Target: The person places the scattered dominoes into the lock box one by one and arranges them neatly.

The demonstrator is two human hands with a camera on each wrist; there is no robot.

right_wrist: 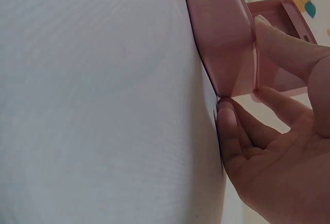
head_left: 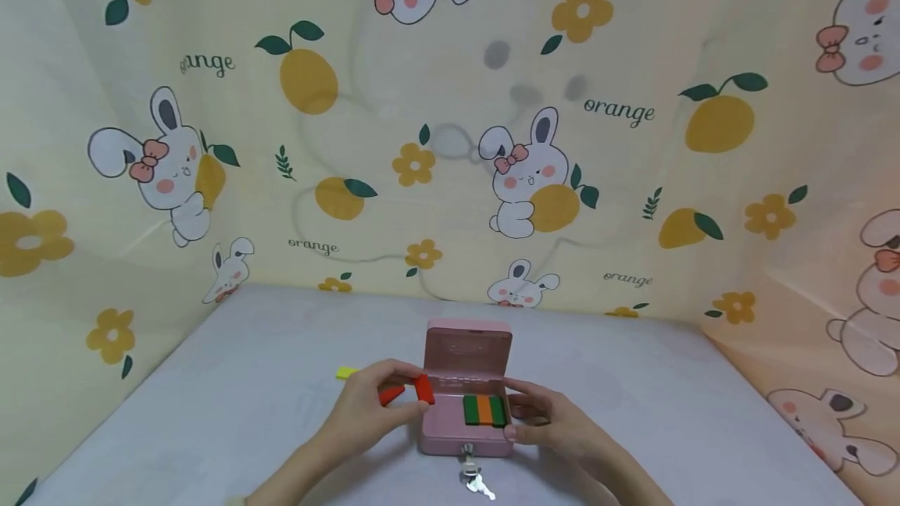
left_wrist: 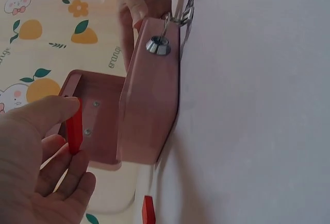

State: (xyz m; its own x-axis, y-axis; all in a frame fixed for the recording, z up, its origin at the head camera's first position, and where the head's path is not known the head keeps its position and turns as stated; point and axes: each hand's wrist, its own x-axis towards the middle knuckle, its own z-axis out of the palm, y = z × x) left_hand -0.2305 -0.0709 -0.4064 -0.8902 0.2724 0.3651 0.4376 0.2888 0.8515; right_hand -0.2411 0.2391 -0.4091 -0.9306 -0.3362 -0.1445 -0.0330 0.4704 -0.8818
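Note:
A pink metal box [head_left: 464, 445] stands with its lid raised. Inside, at its right, lie green blocks [head_left: 470, 410] and an orange block [head_left: 484, 410] side by side. My left hand [head_left: 366, 408] pinches a red block [head_left: 424, 390] between thumb and fingers at the box's left edge; the left wrist view shows the same red block [left_wrist: 75, 126] upright in the grip. My right hand [head_left: 558, 424] rests against the box's right side, thumb at the rim; in the right wrist view its fingers [right_wrist: 229, 131] are by the box's lower corner.
Another red block [head_left: 391, 394] lies on the white table [head_left: 267, 365] left of the box, partly behind my left hand, with a yellow block [head_left: 346, 372] farther left. Keys [head_left: 481, 486] hang from the box's front lock. A patterned cloth [head_left: 436, 217] stands behind the table.

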